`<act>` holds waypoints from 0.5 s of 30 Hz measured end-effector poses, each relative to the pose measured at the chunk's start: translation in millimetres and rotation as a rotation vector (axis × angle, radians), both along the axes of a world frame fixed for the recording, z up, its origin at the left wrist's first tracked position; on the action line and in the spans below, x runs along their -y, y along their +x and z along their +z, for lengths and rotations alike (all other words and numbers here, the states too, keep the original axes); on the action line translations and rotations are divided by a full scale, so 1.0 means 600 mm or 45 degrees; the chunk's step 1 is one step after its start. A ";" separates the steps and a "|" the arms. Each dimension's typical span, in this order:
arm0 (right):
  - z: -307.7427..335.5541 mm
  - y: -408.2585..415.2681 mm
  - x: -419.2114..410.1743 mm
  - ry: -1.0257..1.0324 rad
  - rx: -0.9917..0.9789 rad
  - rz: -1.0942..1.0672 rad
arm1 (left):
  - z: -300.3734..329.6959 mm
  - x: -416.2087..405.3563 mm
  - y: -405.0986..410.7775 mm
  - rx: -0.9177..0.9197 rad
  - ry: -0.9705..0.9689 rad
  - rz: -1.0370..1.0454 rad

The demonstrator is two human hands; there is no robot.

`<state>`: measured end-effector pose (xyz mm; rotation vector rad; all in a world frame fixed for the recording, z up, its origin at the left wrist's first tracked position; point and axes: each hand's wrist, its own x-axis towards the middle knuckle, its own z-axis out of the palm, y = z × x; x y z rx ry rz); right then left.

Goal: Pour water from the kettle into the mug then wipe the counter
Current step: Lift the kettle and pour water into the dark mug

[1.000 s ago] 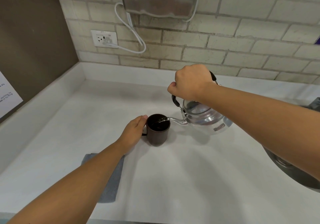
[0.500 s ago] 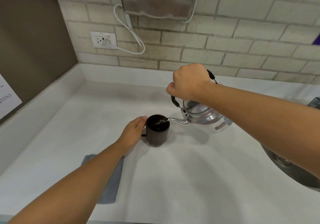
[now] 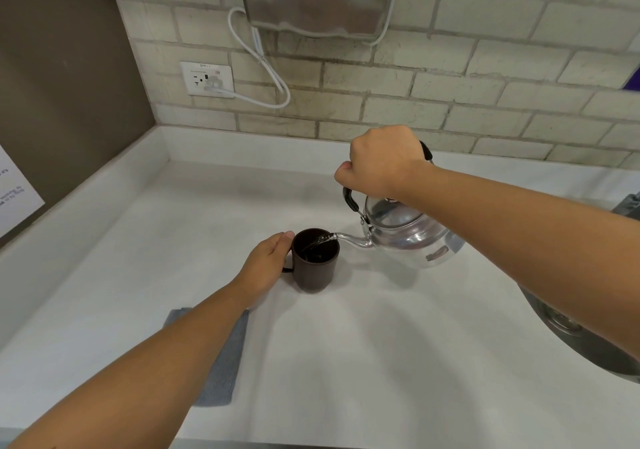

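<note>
Head view: cloth [image 3: 221, 362] lies near on desk [image 3: 346, 362], left hand [image 3: 266, 268] cupping mug [image 3: 313, 261], right hand [image 3: 381, 164] clenched on tilted kettle [image 3: 408, 237] handle, pour under way; next, judged: right kettle, set down, take cloth.

A small label along the top edge of the white wall socket [image 3: 207, 79] reads roughly "SPP-1". The white paper notice [image 3: 15, 195] on the brown left wall carries print too blurred to read.
</note>
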<state>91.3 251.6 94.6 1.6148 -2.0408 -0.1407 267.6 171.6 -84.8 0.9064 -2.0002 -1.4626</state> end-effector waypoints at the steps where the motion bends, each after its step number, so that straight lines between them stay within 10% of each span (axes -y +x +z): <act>1: 0.000 -0.004 -0.001 -0.016 0.030 -0.014 | 0.000 0.000 0.000 0.001 -0.006 -0.003; 15: -0.019 -0.045 -0.025 -0.143 0.389 -0.185 | 0.008 -0.001 0.006 0.032 -0.043 -0.033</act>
